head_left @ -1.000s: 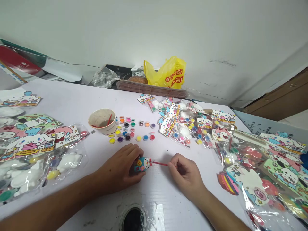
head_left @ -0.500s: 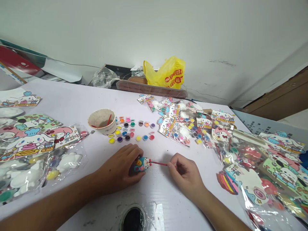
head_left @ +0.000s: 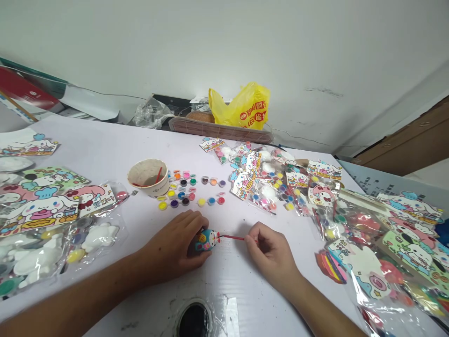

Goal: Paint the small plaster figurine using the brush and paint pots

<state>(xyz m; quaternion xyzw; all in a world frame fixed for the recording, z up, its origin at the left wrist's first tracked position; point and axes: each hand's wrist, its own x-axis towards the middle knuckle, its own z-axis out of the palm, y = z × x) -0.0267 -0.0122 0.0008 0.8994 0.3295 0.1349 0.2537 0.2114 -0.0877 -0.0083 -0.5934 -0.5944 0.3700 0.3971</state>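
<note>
My left hand is closed around a small painted figurine, blue and white with yellow, pink and red spots, lying on its side on the table. Between the thumb and fingers of my right hand is a thin red paintbrush. Its dark tip points left and is at the figurine's red-marked end; whether it touches I cannot tell. Beyond my left hand stand strips of small paint pots in several colours. A paper cup with murky water and red brush handles in it is beside them.
Bagged white figurines with paints lie on the left, and more packets cover the right side. A rainbow-coloured piece lies right of my right hand. A round dark hole is at the near edge. Behind the table is a yellow bag.
Almost nothing differs. The view has shifted very slightly; both hands, the figurine and the paintbrush hold nearly the same positions.
</note>
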